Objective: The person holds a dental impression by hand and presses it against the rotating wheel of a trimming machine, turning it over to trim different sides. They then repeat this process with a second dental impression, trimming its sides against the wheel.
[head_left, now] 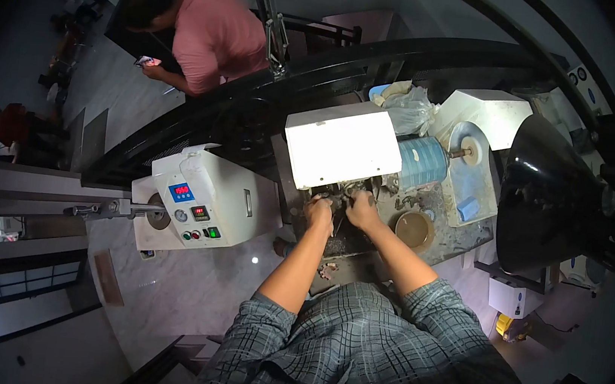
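Both hands work close together at the front lower edge of a brightly lit white machine hood. My left hand is closed, its fingers curled in toward the dark space beneath the hood. Just to its right, my right hand is closed too, with the fingertips bent inward. Whatever they grip is small, dark and mostly hidden by the fingers and shadow. A round brown bowl stands on the dirty worktop, right of my right hand.
A large clear blue bottle lies beside the hood. A white control box with displays stands left. A black lamp shade hangs right. Beyond the black railing, a person in a pink shirt holds a phone.
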### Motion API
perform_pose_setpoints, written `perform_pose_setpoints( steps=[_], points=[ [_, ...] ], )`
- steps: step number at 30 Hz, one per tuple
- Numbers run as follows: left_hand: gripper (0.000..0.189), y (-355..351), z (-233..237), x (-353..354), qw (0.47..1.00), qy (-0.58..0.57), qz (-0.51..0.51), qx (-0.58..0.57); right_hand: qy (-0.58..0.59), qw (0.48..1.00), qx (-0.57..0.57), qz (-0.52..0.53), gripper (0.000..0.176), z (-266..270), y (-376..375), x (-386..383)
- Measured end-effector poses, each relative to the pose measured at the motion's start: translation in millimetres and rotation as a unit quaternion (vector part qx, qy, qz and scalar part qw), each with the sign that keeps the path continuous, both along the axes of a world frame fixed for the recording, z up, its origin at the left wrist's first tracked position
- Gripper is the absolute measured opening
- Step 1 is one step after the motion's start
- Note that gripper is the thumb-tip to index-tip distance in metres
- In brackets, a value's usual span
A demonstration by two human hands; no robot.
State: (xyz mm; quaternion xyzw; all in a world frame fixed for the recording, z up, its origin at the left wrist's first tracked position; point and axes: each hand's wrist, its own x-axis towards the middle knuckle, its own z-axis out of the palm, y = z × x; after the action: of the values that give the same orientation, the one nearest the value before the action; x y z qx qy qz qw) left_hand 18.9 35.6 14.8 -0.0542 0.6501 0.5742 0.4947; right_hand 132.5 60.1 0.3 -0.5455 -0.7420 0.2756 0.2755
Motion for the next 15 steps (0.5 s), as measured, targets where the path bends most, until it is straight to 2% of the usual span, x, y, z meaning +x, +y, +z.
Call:
perform_pose_setpoints(
  steps=[1, 2, 5, 8, 9, 10, 11, 12, 13, 14, 15],
  points=[
    [0.016, 1.8, -12.1, -1.9, 1.000, -0.008, 0.010, 0.003, -0.011, 0.997, -0.063, 0.044, 0.015, 29.8, 4.7, -2.3],
    [0.017, 3.3, -24.3, -2.8, 1.000, -0.017, 0.020, 0.005, -0.011, 0.997, -0.062, 0.043, 0.015, 31.5, 6.7, -5.9],
    [0.016, 8.9, -25.2, -4.0, 0.999, -0.009, 0.028, -0.018, -0.039, 0.994, -0.097, 0.027, 0.019, 27.6, 7.0, -9.0],
    [0.013, 3.8, -7.9, -2.8, 0.998, 0.023, 0.054, 0.005, -0.034, 0.996, -0.059, 0.058, 0.020, 8.8, 6.5, -2.9],
    [0.013, -0.2, 0.7, -6.8, 0.998, 0.022, 0.053, 0.005, -0.015, 0.991, -0.101, 0.087, 0.030, 5.6, 5.7, 1.7],
    [0.010, -6.6, 9.9, -16.2, 0.994, 0.076, -0.071, -0.015, 0.007, 0.983, -0.143, 0.115, 0.040, -1.0, 3.6, 6.0],
    [0.008, -13.1, 19.2, -21.5, 0.972, 0.129, -0.193, -0.036, 0.009, 0.983, -0.144, 0.114, 0.040, -7.1, -1.8, 11.4],
    [0.008, -16.4, 28.1, -17.9, 0.972, 0.131, -0.191, -0.037, -0.083, 0.983, -0.105, 0.126, 0.053, -17.8, -8.1, 17.7],
    [0.005, -18.1, 35.7, -12.3, 0.958, 0.221, -0.178, -0.027, -0.172, 0.973, -0.064, 0.137, 0.067, -4.9, -13.0, 13.9],
    [0.003, -19.4, 41.1, -10.9, 0.936, 0.310, -0.166, -0.016, -0.271, 0.918, -0.170, 0.235, 0.082, 9.8, -19.9, 14.0],
    [0.004, -20.9, 8.6, -18.7, 0.940, 0.274, -0.200, 0.028, -0.280, 0.910, -0.138, 0.272, 0.075, 24.7, -29.4, 10.3]
  ],
)
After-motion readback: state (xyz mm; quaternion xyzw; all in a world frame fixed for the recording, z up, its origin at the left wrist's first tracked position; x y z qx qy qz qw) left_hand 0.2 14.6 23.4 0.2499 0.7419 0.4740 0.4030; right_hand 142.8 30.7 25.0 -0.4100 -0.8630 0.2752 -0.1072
